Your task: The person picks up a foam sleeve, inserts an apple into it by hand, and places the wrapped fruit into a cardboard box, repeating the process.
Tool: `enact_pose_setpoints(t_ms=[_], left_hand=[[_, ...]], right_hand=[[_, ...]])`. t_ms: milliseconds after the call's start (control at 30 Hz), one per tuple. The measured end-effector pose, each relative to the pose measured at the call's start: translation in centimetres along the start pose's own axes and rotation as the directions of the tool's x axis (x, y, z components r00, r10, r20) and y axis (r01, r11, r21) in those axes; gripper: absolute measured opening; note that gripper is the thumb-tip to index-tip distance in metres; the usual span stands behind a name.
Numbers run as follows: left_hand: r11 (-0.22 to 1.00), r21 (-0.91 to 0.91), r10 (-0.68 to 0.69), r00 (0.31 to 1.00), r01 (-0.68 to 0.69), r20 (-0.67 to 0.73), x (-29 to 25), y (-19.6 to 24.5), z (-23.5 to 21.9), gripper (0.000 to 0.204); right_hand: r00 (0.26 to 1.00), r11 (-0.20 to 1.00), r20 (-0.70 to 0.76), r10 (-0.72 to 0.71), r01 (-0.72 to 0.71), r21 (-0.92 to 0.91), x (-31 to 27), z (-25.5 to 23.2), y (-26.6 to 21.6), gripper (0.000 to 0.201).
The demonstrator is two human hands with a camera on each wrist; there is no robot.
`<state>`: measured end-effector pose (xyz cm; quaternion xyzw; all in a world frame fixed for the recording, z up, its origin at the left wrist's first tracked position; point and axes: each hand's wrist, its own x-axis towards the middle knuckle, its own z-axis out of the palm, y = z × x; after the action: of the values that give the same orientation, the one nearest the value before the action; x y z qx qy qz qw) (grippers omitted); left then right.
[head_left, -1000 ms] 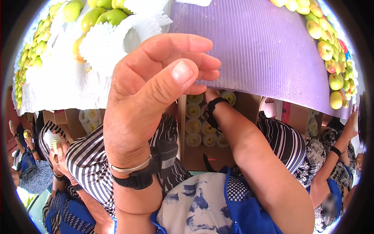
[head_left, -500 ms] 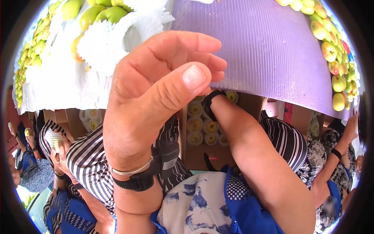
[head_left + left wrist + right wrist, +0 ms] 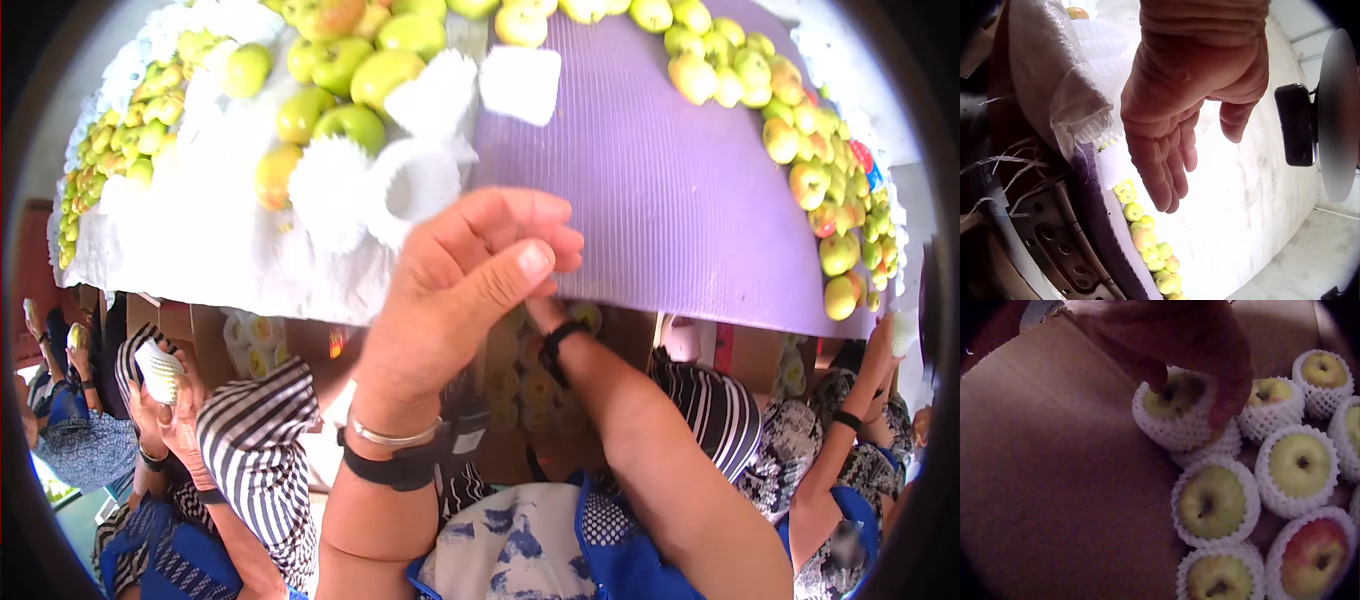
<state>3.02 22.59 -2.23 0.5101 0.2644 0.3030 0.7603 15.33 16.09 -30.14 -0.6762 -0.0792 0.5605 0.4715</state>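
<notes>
My left hand [image 3: 460,290] hangs in the air before the purple ridged sheet [image 3: 640,170], fingers loosely bent with nothing in them, as the left wrist view also shows. Below the sheet's front edge, my right hand [image 3: 545,312] reaches into a cardboard box [image 3: 1054,487]. In the right wrist view its thumb and fingers grip an apple [image 3: 1172,403] in a white foam net sleeve, at the end of a row. Other sleeved apples [image 3: 1304,464] stand beside and below it, stems up. Part of the held apple is hidden behind the fingers.
Loose green apples [image 3: 385,75] and white foam nets [image 3: 415,185] lie on the white cloth [image 3: 200,240] at left. More apples [image 3: 800,150] line the right side. At left, another person's hands hold a sleeved fruit [image 3: 160,370]; another person sits at right.
The head view has tilted up, showing more apples and a white foam piece at the back. My left hand now appears lower and smaller. My right hand remains in the box.
</notes>
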Motion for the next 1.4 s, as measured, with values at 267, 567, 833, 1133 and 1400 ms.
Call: enact_pose_setpoints(t_ms=[267,567,833,1133,1400], left_hand=[[0.993,-0.120,0.010,0.996,-0.021,-0.089,1.1,-0.2,1.0,0.029],[0.949,-0.244,0.075,0.897,-0.198,-0.436,2.1,-1.1,1.7,0.017],[0.966,-0.126,0.138,0.866,-0.224,-0.481,3.4,-2.2,3.2,0.013],[0.949,0.134,0.312,0.797,-0.284,-0.517,3.9,-2.6,6.2,0.007],[0.961,0.114,0.277,0.888,-0.252,-0.367,4.7,-3.2,8.7,0.010]], right_hand=[[0.953,0.951,0.261,0.156,-0.073,-0.301,-7.9,-0.3,-2.4,0.033],[0.817,0.835,0.573,-0.072,0.363,-0.413,-18.5,-3.1,-23.9,0.015],[0.445,0.210,0.309,-0.841,0.794,-0.570,-8.8,1.3,-24.6,0.029],[0.825,0.802,0.073,-0.560,0.517,0.300,-14.3,-5.8,-25.1,0.015],[0.709,0.684,0.059,-0.703,0.650,0.332,-14.7,-8.1,-23.1,0.013]])
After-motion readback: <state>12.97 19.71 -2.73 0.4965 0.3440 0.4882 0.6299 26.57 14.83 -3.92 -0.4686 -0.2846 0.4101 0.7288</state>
